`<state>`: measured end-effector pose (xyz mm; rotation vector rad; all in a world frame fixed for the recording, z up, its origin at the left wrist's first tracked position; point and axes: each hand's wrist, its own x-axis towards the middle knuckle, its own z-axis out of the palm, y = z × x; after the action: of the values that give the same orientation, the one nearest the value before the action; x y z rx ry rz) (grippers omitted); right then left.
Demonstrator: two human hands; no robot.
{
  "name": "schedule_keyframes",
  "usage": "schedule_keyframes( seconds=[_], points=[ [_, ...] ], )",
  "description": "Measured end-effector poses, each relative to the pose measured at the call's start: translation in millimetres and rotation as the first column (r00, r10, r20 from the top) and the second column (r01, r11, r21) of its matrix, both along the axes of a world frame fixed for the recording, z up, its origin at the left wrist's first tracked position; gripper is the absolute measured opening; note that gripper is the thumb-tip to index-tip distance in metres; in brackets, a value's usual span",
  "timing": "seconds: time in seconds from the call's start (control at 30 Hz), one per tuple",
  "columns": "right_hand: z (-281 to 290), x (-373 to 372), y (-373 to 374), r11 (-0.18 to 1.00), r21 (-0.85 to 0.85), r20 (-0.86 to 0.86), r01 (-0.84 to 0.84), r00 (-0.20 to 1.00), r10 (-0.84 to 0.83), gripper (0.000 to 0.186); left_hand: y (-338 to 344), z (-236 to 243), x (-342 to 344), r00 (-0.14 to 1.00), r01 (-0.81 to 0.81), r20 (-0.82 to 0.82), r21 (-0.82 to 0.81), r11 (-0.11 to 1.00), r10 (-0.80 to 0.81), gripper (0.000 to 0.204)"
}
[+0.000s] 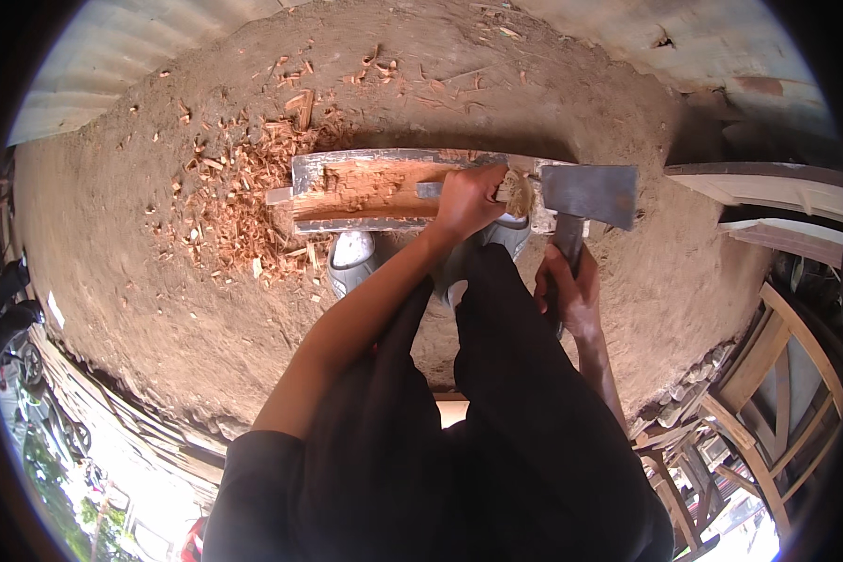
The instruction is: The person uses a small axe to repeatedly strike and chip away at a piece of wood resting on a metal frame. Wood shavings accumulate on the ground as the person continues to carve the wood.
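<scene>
My left hand [466, 200] is closed around the wooden handle of a chisel [429, 190], whose flat metal blade points left. The handle's butt is frayed and pale. Beneath the chisel lies a long hollowed piece of wood [356, 187], its inside orange-brown and rough, its rims dark grey. In my right hand [573, 288] is a hatchet [588, 195], gripped by its dark handle. The hatchet's broad grey head is just right of the chisel's butt, apparently with a small gap. Whether the blade's edge touches the wood I cannot tell.
Wood chips [253, 187] litter the dirt floor [112, 215] around the wood's left end. My grey shoes [351, 267] stand close against its near side. Curved wooden pieces [768, 192] lie at the right, above wooden frames [768, 393]. Corrugated metal sheets [150, 56] border the far side.
</scene>
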<state>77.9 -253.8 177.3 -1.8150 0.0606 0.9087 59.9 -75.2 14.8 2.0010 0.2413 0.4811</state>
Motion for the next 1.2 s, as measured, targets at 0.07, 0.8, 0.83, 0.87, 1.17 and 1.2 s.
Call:
schedule_keyframes(
  seconds=[0.07,0.8,0.83,0.87,1.17,1.2],
  points=[
    [7.1,10.6,1.4,0.991,-0.092,-0.082,-0.101,0.992,0.094,0.027,2.4,-1.6,-3.6,1.000,0.006,-0.017,0.005,1.000,-0.006,0.026],
    [-10.2,14.3,-10.7,1.000,0.009,-0.003,0.022,1.000,-0.022,0.030,2.5,-6.2,2.6,1.000,0.004,-0.003,0.057,0.998,-0.003,0.024],
    [-13.0,12.6,-12.2,0.997,0.053,-0.004,0.056,0.998,-0.056,0.028,3.7,-6.9,5.2,1.000,-0.003,0.009,0.068,0.998,0.002,0.024],
    [-15.7,7.1,-12.2,0.999,0.004,-0.007,0.048,0.999,-0.047,0.027,2.9,-6.5,3.0,1.000,0.000,0.002,0.067,0.998,0.000,0.024],
    [-5.3,2.2,-15.9,0.999,-0.051,0.014,0.017,1.000,-0.016,0.020,0.6,-8.6,-1.4,0.999,0.039,0.000,0.064,0.997,-0.039,0.025],
    [-7.4,-2.6,-13.0,0.998,-0.039,0.047,0.054,0.998,-0.052,0.020,-0.1,-8.8,-3.4,1.000,0.027,0.003,0.057,0.998,-0.027,0.025]
  ],
)
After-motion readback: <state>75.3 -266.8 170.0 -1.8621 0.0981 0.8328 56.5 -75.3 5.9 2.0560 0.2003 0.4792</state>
